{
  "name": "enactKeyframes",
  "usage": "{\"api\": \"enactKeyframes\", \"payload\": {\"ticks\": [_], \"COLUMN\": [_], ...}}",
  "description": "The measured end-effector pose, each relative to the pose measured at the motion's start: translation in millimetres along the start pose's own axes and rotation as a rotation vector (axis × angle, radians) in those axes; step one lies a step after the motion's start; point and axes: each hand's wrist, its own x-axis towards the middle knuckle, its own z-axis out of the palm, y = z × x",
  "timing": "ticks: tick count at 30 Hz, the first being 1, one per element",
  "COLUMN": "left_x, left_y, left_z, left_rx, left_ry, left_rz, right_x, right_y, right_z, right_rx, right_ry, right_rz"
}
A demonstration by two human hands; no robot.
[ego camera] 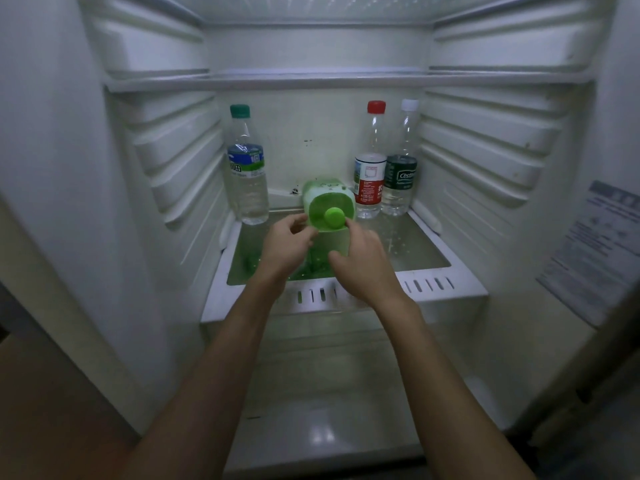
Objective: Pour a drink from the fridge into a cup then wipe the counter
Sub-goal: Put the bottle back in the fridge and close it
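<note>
While both bare hands close around it, the green jug (328,206) with its round green cap leans forward over the glass shelf (419,251). Left hand (287,245) grips its left side; right hand (363,261) clasps its right. Behind the jug stand three clear, ribbed plastic bottles holding water: green-capped (246,168), red-capped (370,161), white-capped (401,161).

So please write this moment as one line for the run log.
stage: fetching drink | green jug: tilted, on fridge shelf | left hand, right hand: both holding jug | water bottles: untouched
</note>
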Motion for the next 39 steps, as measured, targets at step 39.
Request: {"api": "enactKeyframes", "payload": {"ticks": [39], "left_x": [-243], "left_y": [-20], "left_z": [17], "left_rx": [1.066], "left_ry": [-0.456], "left_rz": [0.219], "right_x": [-237], "right_y": [62], "right_z": [-38], "right_rx": [-0.412], "right_ry": [-0.206], "right_rz": [0.014]}}
